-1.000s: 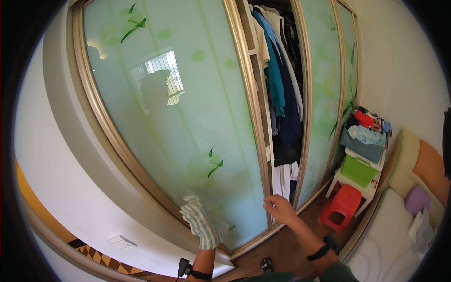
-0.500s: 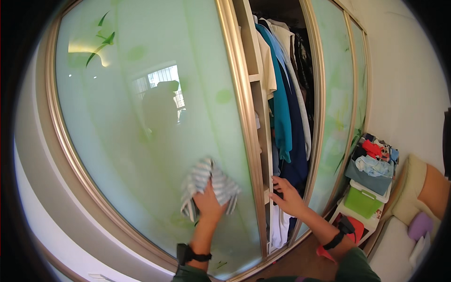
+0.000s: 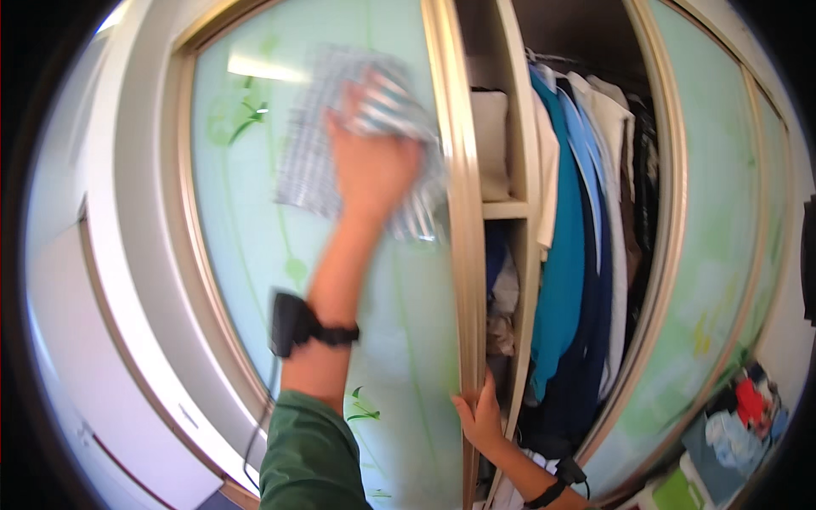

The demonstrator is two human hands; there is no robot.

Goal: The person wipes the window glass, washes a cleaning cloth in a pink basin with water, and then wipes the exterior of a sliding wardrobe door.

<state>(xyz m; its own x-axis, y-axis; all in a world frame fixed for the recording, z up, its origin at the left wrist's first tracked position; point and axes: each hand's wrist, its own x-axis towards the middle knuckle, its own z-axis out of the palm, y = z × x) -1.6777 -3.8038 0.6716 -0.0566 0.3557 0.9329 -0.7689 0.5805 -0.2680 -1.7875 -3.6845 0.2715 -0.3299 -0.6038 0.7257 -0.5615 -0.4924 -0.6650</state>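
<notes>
High on the green frosted-glass wardrobe door (image 3: 408, 331), my left hand (image 3: 374, 170) presses a grey-and-white striped cloth (image 3: 310, 161) to the glass. The cloth is partly spread flat and partly bunched under blurred fingers. Lower and to the right, my right hand (image 3: 483, 422) grips the door's gold frame (image 3: 466, 255) at its edge, thumb across the front and a finger along the side; its other fingers are hidden.
Right of the frame, the wardrobe stands open, with shelves (image 3: 507, 211) and hanging clothes (image 3: 565, 280). Another sliding glass door (image 3: 705, 280) lies farther right. Piled clothes (image 3: 735, 442) and a green-and-white box (image 3: 676, 493) stand at the lower right.
My left hand and the cloth have moved up the glass, and the cloth is spread wider. My right hand has gone from open beside the shelf edge to the door frame. The view has tilted upward.
</notes>
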